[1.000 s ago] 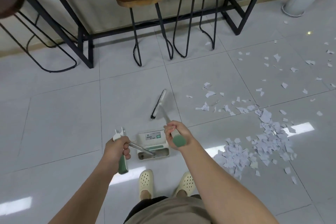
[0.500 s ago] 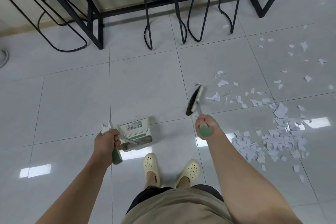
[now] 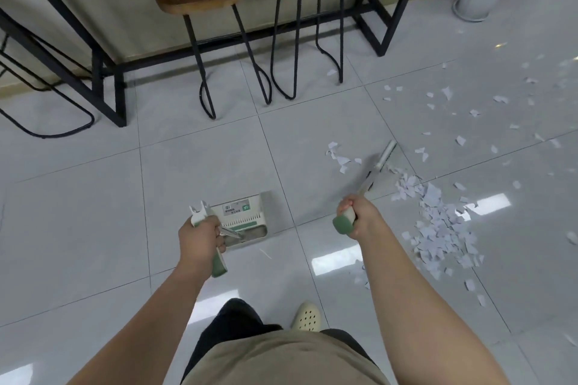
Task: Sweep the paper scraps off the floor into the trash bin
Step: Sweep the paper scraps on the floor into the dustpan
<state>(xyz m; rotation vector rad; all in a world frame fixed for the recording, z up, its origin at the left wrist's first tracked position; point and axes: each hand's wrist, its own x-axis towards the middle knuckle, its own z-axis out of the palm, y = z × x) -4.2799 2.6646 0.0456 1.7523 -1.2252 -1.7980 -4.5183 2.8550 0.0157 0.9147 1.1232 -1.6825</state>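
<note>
Your right hand (image 3: 356,216), gripping the broom (image 3: 380,162), has swung it right into the scraps (image 3: 438,222); white, torn, heaped. Left hand (image 3: 200,237) grips the dustpan (image 3: 244,216).

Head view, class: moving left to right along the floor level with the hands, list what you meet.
left hand → dustpan → right hand → heap of paper scraps
</note>
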